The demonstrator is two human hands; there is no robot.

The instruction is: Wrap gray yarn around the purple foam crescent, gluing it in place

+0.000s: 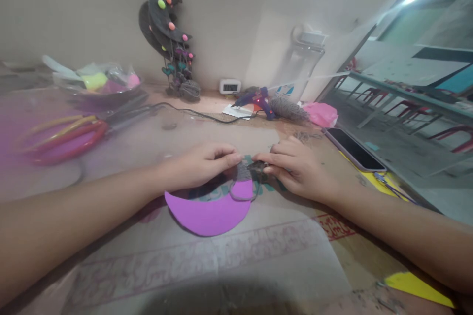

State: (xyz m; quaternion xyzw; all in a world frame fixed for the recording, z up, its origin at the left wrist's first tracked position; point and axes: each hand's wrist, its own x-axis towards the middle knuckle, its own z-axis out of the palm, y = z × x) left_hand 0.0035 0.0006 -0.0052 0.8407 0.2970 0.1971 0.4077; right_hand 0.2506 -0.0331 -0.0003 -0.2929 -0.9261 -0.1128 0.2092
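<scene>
A purple crescent cutout lies in front of me, one end wrapped in grey yarn. My left hand pinches the wrapped tip between thumb and fingers. Just to the right, my right hand is closed on a small dark grey bundle of yarn, its fingertips pointing at the wrapped part. A loose loop of yarn hangs across the crescent below both hands. The crescent's upper tip is partly hidden by my left fingers.
Large red-and-yellow-handled scissors lie left. Behind are a bag of pom-poms, a decorated dark crescent hanging, a small clock, a glue gun with its cord, and a clear bottle. A phone lies right.
</scene>
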